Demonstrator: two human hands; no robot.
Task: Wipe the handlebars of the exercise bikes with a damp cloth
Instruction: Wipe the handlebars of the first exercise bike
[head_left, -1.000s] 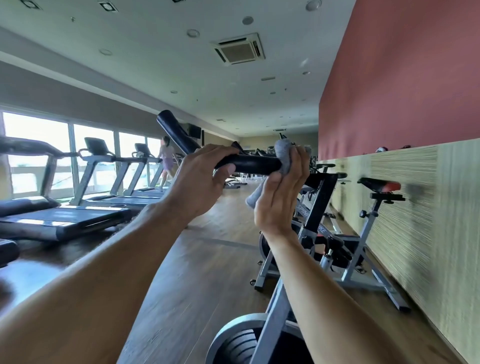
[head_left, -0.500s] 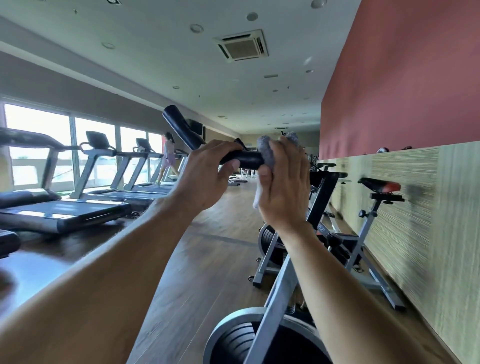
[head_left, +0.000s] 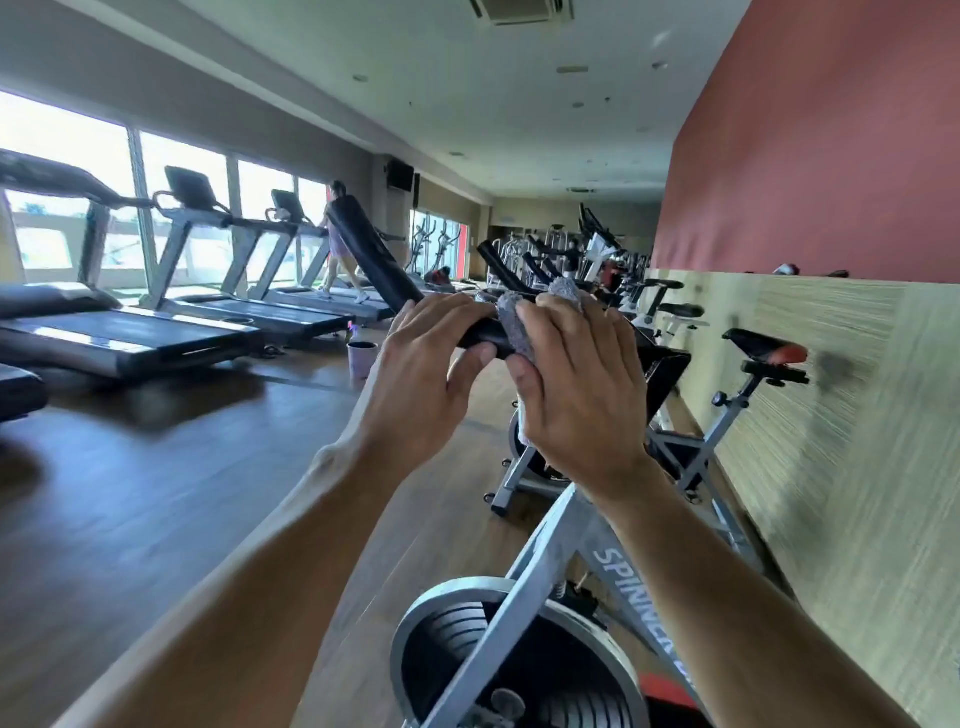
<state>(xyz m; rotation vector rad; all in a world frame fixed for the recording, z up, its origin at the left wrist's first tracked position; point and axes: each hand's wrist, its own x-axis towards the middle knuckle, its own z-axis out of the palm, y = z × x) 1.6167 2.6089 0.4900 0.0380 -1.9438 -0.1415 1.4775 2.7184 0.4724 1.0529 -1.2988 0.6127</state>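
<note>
Wood-plank floor (head_left: 156, 493) w/ treadmills (head_left: 171, 322) far left; left hand (head_left: 421, 384) grips black handlebar (head_left: 374, 254), right hand (head_left: 576, 384) wraps grey cloth (head_left: 511, 325) round it, near bike frame (head_left: 524, 587) below.

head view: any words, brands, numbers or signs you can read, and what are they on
"SPINNER": white letters down the grey frame tube of the nearest exercise bike, under the right hand; more lettering follows lower on the tube but is too blurred and cut off to read.
Treadmill consoles by the windows: no text can be made out.
Grey cloth and black handlebar: no lettering shows.
</note>
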